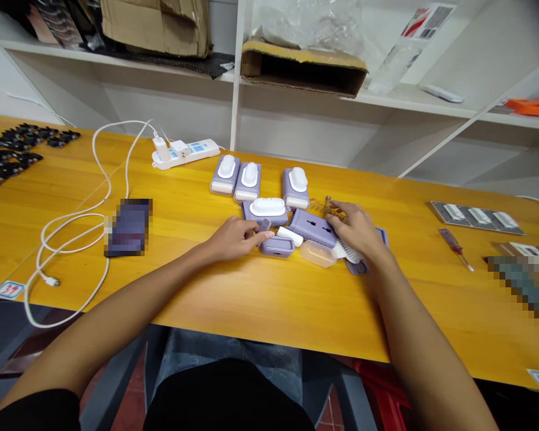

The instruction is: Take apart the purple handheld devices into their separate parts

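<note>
My left hand [233, 238] is closed, thumb and forefinger together at a small purple plastic part [265, 225]. Just beside the thumb lies a purple tray-like shell [277, 246], with a white cylinder [290, 236] behind it. My right hand [354, 224] has its fingers apart, the tips beside a thin brownish coil spring [327, 206]. Under that hand are a slotted purple housing [313, 226] and a white bristled piece [351, 252], both partly covered. A clear peach-tinted cover [318, 254] lies in front. Behind the left hand rests a purple part with a white bristle head [268, 208].
Three purple-and-white units [250, 179] stand at the back. To the left are a power strip [186, 153], a looped white cable [45, 239], a blurred dark device [129, 227] and black parts [13, 146]. A screwdriver [453, 245] and grey plate [476, 216] lie right.
</note>
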`<state>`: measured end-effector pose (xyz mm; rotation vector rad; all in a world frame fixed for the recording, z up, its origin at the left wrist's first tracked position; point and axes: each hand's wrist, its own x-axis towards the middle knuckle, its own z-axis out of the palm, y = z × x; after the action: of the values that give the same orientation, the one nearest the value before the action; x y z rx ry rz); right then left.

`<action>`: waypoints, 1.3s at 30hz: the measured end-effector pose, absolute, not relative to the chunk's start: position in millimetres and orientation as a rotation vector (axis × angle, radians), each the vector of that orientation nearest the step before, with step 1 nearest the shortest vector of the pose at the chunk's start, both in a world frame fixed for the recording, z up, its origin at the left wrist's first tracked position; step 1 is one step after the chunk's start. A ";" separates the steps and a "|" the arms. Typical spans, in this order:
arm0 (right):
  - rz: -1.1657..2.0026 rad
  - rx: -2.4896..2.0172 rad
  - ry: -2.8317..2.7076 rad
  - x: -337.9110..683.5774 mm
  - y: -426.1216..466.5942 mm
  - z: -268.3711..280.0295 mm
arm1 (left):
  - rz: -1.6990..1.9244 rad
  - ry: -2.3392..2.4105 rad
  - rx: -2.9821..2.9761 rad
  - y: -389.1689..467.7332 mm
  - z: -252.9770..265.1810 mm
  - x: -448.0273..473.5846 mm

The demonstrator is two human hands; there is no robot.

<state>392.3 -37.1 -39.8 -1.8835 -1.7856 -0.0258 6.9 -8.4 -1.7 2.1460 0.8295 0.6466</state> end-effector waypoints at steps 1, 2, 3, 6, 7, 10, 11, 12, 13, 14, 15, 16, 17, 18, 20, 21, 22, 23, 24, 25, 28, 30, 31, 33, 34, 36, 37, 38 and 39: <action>-0.024 -1.890 -1.784 392.0 -37.0 -39.4 | 0.643 0.830 2.145 -8.2 -2.1 6.8; -0.023 -1.894 -1.782 391.7 -37.1 -38.9 | 0.640 0.833 2.144 -7.9 -2.5 6.7; -0.028 -1.895 -1.781 391.2 -37.4 -38.4 | 0.637 0.836 2.146 -7.7 -2.9 6.7; -0.098 -1.890 -1.778 387.0 -40.1 -35.9 | 0.624 0.846 2.160 -7.3 -3.7 6.6; -0.138 -1.876 -1.779 384.5 -41.6 -34.6 | 0.621 0.850 2.169 -7.4 -3.8 6.5; -0.251 -1.759 -1.799 373.2 -46.8 -29.3 | 0.631 0.860 2.223 -8.2 -3.7 5.9; -0.278 -1.699 -1.812 368.3 -48.5 -27.0 | 0.637 0.866 2.251 -8.6 -3.5 5.8; -0.301 -1.635 -1.827 362.6 -50.3 -24.4 | 0.640 0.873 2.279 -9.0 -3.3 5.6; -0.318 -1.566 -1.843 356.2 -52.2 -21.6 | 0.638 0.880 2.305 -9.4 -3.1 5.6; -0.322 -1.499 -1.863 349.0 -54.4 -18.5 | 0.632 0.886 2.331 -9.8 -2.8 5.6; -0.320 -1.431 -1.879 340.9 -56.8 -15.2 | 0.623 0.890 2.356 -10.1 -2.6 5.7; -0.309 -1.361 -1.901 332.1 -59.7 -11.8 | 0.615 0.893 2.380 -10.3 -2.4 5.9; -0.282 -1.286 -1.933 322.8 -63.0 -8.4 | 0.609 0.895 2.406 -10.5 -2.4 6.1; -0.236 -1.216 -1.969 313.3 -66.6 -5.1 | 0.606 0.896 2.432 -10.5 -2.6 6.3; -0.131 -1.122 -2.057 295.3 -74.1 0.3 | 0.609 0.892 2.482 -10.3 -3.4 6.5; -0.083 -1.097 -2.106 287.6 -77.7 2.3 | 0.613 0.889 2.502 -10.1 -3.9 6.6; -0.051 -1.086 -2.157 280.9 -81.1 3.6 | 0.617 0.885 2.518 -9.9 -4.6 6.6; -0.041 -1.075 -2.211 275.5 -84.1 4.4 | 0.621 0.881 2.529 -9.7 -5.3 6.6; -0.039 -1.071 -2.263 271.1 -86.7 4.7 | 0.627 0.881 2.538 -9.5 -6.0 6.6; -0.044 -1.071 -2.309 267.7 -88.9 4.6 | 0.634 0.882 2.544 -9.3 -6.6 6.6; -0.063 -1.095 -2.408 260.8 -93.6 2.7 | 0.653 0.882 2.550 -9.4 -7.8 6.6; -0.075 -1.117 -2.451 257.2 -95.4 1.3 | 0.670 0.876 2.541 -9.7 -7.9 6.6; -0.079 -1.127 -2.466 255.5 -96.1 0.7 | 0.682 0.875 2.533 -9.9 -7.7 6.5; -0.075 -1.150 -2.470 253.0 -97.3 0.4 | 0.707 0.874 2.508 -10.2 -7.1 6.5; -0.062 -1.161 -2.455 252.3 -97.8 0.9 | 0.718 0.868 2.488 -10.2 -6.9 6.5; -0.017 -1.178 -2.388 252.3 -99.1 3.1 | 0.749 0.851 2.446 -10.0 -6.9 6.6; 0.013 -1.186 -2.341 253.0 -100.0 4.8 | 0.773 0.843 2.430 -9.7 -7.1 6.7; 0.043 -1.196 -2.283 254.1 -101.0 6.6 | 0.804 0.836 2.419 -9.3 -7.7 6.7; 0.073 -1.212 -2.218 255.4 -102.1 8.4 | 0.841 0.829 2.415 -8.7 -8.4 6.7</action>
<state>255.4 -102.1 8.4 -1.2118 -2.2179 0.0726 6.7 -8.7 -8.4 2.4151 0.8286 0.8408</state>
